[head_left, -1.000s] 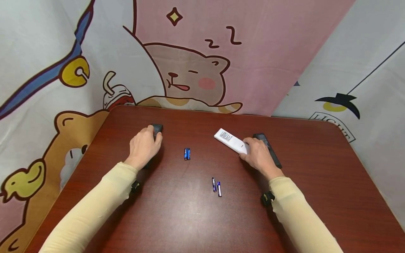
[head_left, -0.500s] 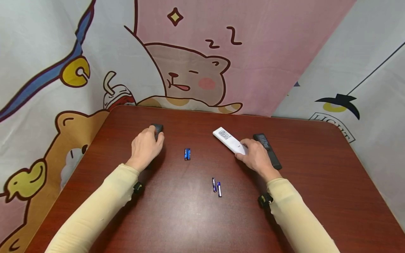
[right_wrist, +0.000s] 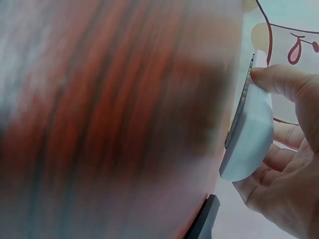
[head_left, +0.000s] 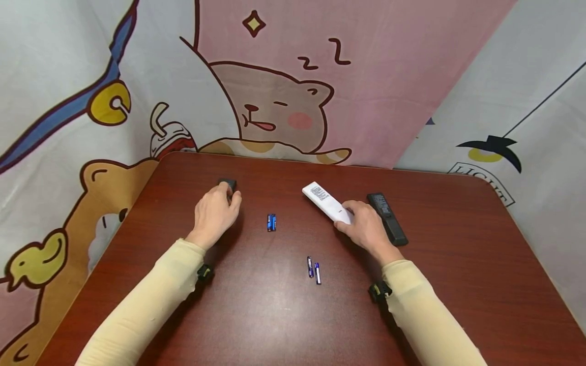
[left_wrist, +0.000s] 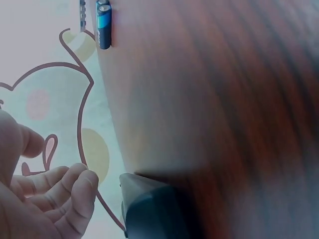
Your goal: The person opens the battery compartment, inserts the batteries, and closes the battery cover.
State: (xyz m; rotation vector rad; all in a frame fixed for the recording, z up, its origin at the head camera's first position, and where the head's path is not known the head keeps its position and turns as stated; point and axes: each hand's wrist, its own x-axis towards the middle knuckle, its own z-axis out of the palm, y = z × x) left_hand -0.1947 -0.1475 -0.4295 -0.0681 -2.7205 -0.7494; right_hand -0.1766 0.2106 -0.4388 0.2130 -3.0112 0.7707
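My left hand (head_left: 214, 212) lies over a small black remote (head_left: 227, 183), of which only the far end shows. In the left wrist view its curled fingers (left_wrist: 65, 196) sit close beside that black remote (left_wrist: 149, 211). My right hand (head_left: 364, 227) grips the near end of a white remote (head_left: 322, 200). The right wrist view shows the thumb on one face of the white remote (right_wrist: 249, 144) and the fingers (right_wrist: 279, 157) curled behind it. Two blue batteries (head_left: 271, 222) lie between the hands, and the same batteries (left_wrist: 103, 22) show in the left wrist view.
A longer black remote (head_left: 387, 218) lies just right of my right hand. Two thin batteries (head_left: 313, 269) lie nearer me at mid-table. The dark red table (head_left: 274, 320) ends at a cartoon-printed cloth backdrop (head_left: 274, 101) behind and at both sides.
My right hand has drawn the white remote leftward, away from the longer black remote. My left hand has shifted slightly right and forward over the small black remote.
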